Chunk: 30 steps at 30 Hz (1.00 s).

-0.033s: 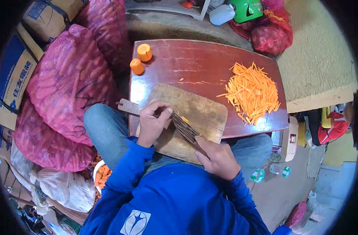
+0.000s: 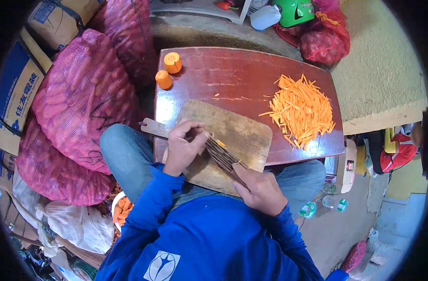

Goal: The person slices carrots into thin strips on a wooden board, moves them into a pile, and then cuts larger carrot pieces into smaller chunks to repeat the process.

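Observation:
My right hand (image 2: 265, 189) is wrapped round the brown handle end of a knife (image 2: 223, 155) with a broad, dark, striped blade. The blade slants up and left over a worn wooden cutting board (image 2: 242, 129), with small orange carrot bits along its edge. At the blade's far end my left hand (image 2: 186, 143) is closed, thumb and forefinger pinched; what lies between them is hidden. Right of the board, a heap of carrot sticks (image 2: 303, 112) covers part of the red-brown table (image 2: 214, 70). Two cut carrot pieces (image 2: 172, 62) stand at its far left corner.
Large red mesh sacks (image 2: 85, 98) crowd the left side, beside boxes (image 2: 17, 93). A white tub (image 2: 116, 210) of carrot pieces sits by my left thigh. Beyond the table are a green helmet (image 2: 296, 11) and a red net bag (image 2: 325, 44). Plastic containers (image 2: 308, 210) lie on the right floor.
My left thumb has shifted slightly down and right along the end of the blade. The blade has turned a little, showing more of its striped face. My right hand keeps its place.

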Tool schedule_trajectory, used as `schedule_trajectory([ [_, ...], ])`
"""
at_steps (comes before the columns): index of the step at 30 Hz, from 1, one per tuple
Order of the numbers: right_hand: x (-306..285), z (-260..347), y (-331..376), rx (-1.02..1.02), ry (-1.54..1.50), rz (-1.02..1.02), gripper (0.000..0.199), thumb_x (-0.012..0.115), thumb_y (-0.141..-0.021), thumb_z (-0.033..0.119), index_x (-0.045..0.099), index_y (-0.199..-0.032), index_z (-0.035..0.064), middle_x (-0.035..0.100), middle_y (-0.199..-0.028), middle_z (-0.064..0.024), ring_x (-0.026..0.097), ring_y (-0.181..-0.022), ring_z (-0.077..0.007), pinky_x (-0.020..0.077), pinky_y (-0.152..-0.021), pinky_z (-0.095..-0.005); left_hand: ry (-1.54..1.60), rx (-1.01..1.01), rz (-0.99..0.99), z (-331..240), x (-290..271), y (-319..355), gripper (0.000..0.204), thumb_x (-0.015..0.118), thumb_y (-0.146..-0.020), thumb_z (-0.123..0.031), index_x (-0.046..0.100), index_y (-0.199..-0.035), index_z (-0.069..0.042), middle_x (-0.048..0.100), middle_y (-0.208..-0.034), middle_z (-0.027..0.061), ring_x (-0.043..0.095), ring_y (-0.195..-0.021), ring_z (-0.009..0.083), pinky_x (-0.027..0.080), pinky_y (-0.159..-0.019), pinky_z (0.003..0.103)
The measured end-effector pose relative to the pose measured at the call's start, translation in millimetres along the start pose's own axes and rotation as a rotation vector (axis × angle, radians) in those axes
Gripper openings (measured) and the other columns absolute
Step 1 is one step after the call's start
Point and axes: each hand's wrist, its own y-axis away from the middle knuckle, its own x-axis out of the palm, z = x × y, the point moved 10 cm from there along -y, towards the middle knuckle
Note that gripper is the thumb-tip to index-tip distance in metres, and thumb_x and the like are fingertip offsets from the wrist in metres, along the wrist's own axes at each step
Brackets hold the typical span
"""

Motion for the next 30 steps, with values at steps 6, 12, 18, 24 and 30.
schedule_trajectory([
  [6,8,25,3,-0.145,0.197,0.04,0.046,0.073,-0.097,0.019,0.063,-0.137,-0.0019,0.069,-0.087,-0.0146,0.072,-0.075,-0.0323,0.059,-0.067,-0.0454,-0.202,0.069,0.233,-22,19,-3,0.043,0.093,-0.076,-0.009,0.08,-0.117,-0.003,0.067,-0.105,0.0068,0.067,-0.102,0.0204,0.053,-0.089,0.032],
  [12,16,33,7,-0.231,0.386,0.091,0.046,0.071,-0.094,0.015,0.064,-0.136,-0.0043,0.067,-0.091,-0.0099,0.07,-0.076,-0.026,0.0589,-0.066,-0.0406,-0.363,0.116,0.254,-28,24,-3,0.045,0.095,-0.072,-0.011,0.081,-0.114,-0.003,0.069,-0.105,0.0101,0.067,-0.104,0.0268,0.053,-0.092,0.037],
  [18,17,32,6,-0.262,0.41,0.089,0.046,0.069,-0.095,0.015,0.064,-0.136,-0.0047,0.067,-0.091,-0.0101,0.07,-0.077,-0.0249,0.059,-0.066,-0.0393,-0.419,0.114,0.136,-19,22,-2,0.043,0.097,-0.072,-0.017,0.082,-0.109,-0.002,0.069,-0.099,0.0112,0.066,-0.101,0.0303,0.053,-0.091,0.04],
  [24,22,30,6,-0.261,0.453,0.111,0.048,0.063,-0.094,0.015,0.063,-0.137,-0.0063,0.067,-0.092,-0.0106,0.071,-0.079,-0.0239,0.0603,-0.066,-0.0378,-0.462,0.307,0.182,-47,34,2,0.035,0.094,-0.076,-0.016,0.081,-0.105,-0.003,0.068,-0.098,0.012,0.065,-0.097,0.033,0.053,-0.088,0.042],
  [30,17,26,11,-0.246,0.392,0.058,0.047,0.071,-0.094,0.015,0.065,-0.137,-0.0037,0.067,-0.089,-0.009,0.071,-0.075,-0.0243,0.059,-0.065,-0.0384,-0.435,0.226,0.042,-31,21,-1,0.024,0.089,-0.081,-0.008,0.08,-0.101,-0.001,0.068,-0.095,0.0117,0.066,-0.092,0.0301,0.054,-0.085,0.039],
])
